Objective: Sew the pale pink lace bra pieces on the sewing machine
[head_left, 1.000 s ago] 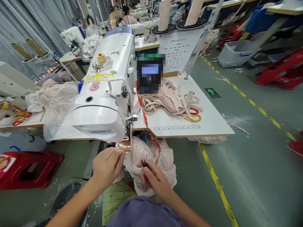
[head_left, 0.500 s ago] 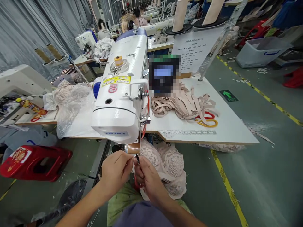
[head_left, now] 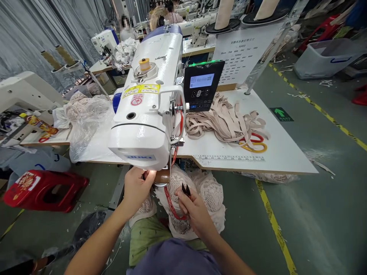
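Note:
My left hand [head_left: 137,191] is closed at the brown cylinder-shaped bed [head_left: 162,176] under the head of the white sewing machine [head_left: 139,142]. Its fingertips pinch together, but whatever is between them is hidden or too small to make out. Thread snips [head_left: 186,190] sit in my right hand [head_left: 196,210], black blades pointing up and apart. A red cord [head_left: 171,202] hangs from the machine and runs down to the right hand. Beige lace bras [head_left: 211,195] are bunched below the bed, over my lap and behind the right hand.
Beige elastic straps [head_left: 226,124] are heaped on the white tabletop [head_left: 286,152], with red-and-yellow-handled scissors [head_left: 254,145] beside them. A control panel [head_left: 203,86] stands behind. Plastic-wrapped fabric [head_left: 88,118] lies left; a red jug [head_left: 48,191] is below it.
My hands were together below the bed and have moved apart. The left has gone up to the bed; the right has drawn away rightward with the snips, whose blades now show apart.

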Tool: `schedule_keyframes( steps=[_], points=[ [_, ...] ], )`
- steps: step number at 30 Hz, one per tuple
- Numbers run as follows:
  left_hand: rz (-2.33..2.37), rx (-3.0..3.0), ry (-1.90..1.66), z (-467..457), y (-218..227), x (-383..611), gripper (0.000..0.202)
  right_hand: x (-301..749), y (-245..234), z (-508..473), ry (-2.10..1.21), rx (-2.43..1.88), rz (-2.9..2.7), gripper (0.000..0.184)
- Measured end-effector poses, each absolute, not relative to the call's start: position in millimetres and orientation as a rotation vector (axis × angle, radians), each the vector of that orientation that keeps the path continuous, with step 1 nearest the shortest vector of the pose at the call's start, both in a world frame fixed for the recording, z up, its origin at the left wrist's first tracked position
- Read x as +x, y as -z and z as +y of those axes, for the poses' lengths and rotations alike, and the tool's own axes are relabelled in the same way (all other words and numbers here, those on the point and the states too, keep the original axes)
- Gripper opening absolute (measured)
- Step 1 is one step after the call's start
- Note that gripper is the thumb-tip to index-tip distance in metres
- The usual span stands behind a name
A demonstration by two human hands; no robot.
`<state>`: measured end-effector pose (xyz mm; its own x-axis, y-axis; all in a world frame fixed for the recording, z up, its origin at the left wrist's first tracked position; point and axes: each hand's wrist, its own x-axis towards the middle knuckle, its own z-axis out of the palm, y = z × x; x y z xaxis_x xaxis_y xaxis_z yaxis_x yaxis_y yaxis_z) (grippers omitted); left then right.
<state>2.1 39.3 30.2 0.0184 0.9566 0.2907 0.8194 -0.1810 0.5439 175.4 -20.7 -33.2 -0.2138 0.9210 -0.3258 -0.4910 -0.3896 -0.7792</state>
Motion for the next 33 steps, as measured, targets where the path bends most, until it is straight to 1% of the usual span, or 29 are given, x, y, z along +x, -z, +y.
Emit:
schedule_keyframes(
  steps=[7, 11, 13, 15, 18, 20, 26, 29, 31, 33],
  points=[
    [1.826, 2.007, -0.877, 41, -33, 2, 0.038, 172, 39, -19, -1.761, -0.93, -0.676, 0.044],
    [1.85, 2.004, -0.856, 44, -31, 3, 0.043, 171, 39, -12, -1.667, -0.984, -0.774, 0.035],
    [1.858, 1.995, -0.852, 44, -29, 3, 0.045, 169, 36, -1, -1.516, -1.048, -0.891, 0.027],
    [1.866, 2.004, -0.867, 45, -28, 3, 0.045, 166, 31, 15, -1.285, -1.1, -1.038, 0.019],
    [1.872, 2.048, -0.881, 44, -27, 1, 0.042, 162, 25, 39, -0.88, -1.113, -1.306, 0.019],
    [1.869, 2.063, -0.881, 43, -27, 0, 0.04, 159, 25, 51, -0.678, -1.079, -1.46, 0.016],
    [1.81, 2.194, -0.927, 44, -23, -1, 0.034, 150, 32, 59, -0.345, -0.972, -1.53, 0.017],
    [1.781, 2.414, -0.955, 40, -21, -5, 0.037, 149, 32, 57, -0.295, -0.999, -1.548, 0.017],
    [1.638, 2.66, -1.014, 33, -19, -10, 0.028, 153, 28, 50, -0.349, -1.014, -1.58, 0.015],
    [1.345, 2.91, -1.075, 26, -17, -14, 0.014, 162, 23, 35, -0.566, -1.013, -1.65, 0.015]
  ],
)
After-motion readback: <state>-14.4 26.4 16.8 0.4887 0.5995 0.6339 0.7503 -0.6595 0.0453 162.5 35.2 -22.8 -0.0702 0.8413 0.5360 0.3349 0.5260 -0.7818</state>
